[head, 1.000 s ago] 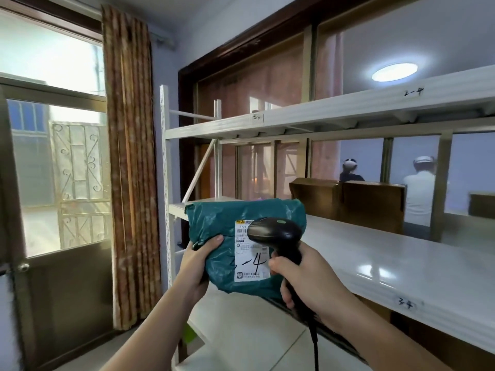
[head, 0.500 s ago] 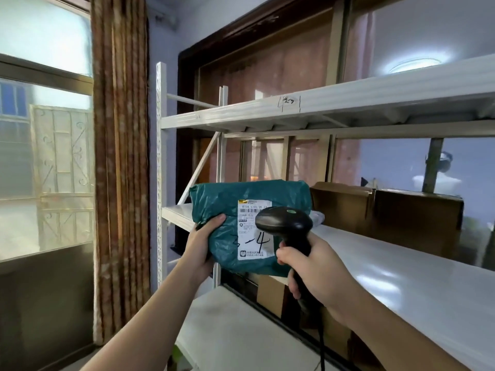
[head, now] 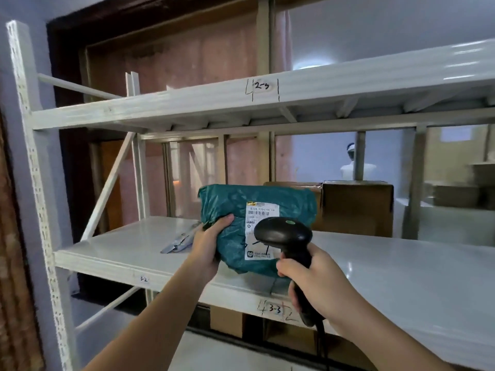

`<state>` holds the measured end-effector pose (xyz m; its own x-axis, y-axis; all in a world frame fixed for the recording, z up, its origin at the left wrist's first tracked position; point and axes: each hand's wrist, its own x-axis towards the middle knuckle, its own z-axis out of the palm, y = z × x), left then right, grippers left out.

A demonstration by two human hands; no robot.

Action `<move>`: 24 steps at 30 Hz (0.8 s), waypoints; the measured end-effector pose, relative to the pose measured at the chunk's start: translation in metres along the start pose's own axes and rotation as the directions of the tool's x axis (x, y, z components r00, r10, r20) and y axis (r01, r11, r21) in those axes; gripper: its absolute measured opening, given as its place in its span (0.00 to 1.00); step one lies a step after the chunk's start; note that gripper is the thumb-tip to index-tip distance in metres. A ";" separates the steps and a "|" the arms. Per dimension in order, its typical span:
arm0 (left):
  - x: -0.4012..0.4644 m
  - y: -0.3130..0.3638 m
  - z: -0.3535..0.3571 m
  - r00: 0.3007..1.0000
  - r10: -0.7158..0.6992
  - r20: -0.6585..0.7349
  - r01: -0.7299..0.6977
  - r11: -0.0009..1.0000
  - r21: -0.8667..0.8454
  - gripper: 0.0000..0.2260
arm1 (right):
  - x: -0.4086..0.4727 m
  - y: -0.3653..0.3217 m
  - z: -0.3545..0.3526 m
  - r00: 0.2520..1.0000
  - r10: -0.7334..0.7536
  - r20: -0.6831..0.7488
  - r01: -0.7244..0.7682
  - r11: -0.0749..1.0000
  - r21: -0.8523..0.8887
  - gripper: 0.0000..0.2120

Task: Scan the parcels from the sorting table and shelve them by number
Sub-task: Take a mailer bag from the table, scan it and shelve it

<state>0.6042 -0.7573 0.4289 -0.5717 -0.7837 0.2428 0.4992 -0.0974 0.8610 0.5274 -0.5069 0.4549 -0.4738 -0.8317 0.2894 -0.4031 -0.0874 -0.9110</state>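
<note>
A teal plastic parcel with a white shipping label and a handwritten number hangs in front of the middle shelf. My left hand grips its left edge, thumb on the front. My right hand grips the handle of a black barcode scanner, whose head covers the lower part of the label. The shelf's front edge carries handwritten marks "3-2" and "3-3"; the upper shelf is marked "2-3".
A flat grey bag lies on the middle shelf at the left. Brown cardboard boxes stand behind the parcel, and more sit below. The white shelf upright stands at the left. A person in white is beyond the glass.
The view has closed in on the shelving and swung right; door and curtain have left the frame. The parcel and scanner now sit over the middle shelf's front edge. Both grips are unchanged.
</note>
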 end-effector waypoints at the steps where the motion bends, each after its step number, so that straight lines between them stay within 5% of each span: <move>1: 0.010 -0.004 0.009 1.000 -0.017 0.014 0.017 1.000 -0.003 0.29 | 0.002 0.002 -0.004 0.999 0.017 -0.033 -0.017 1.000 -0.007 0.02; 10: 0.076 -0.043 0.084 0.983 -0.160 0.088 0.165 0.985 -0.048 0.21 | 0.015 0.009 -0.065 0.961 0.094 -0.261 -0.112 0.992 -0.056 0.04; 24: 0.157 -0.074 0.117 0.950 -0.274 -0.150 0.293 0.948 0.127 0.19 | 0.047 0.023 -0.103 0.940 0.114 -0.321 -0.149 0.985 -0.085 0.04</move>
<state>0.4017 -0.8016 0.4558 -0.5819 -0.8100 -0.0724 0.2228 -0.2444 0.9437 0.4156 -0.4912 0.4775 -0.7427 -0.6162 0.2621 -0.3934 0.0847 -0.9155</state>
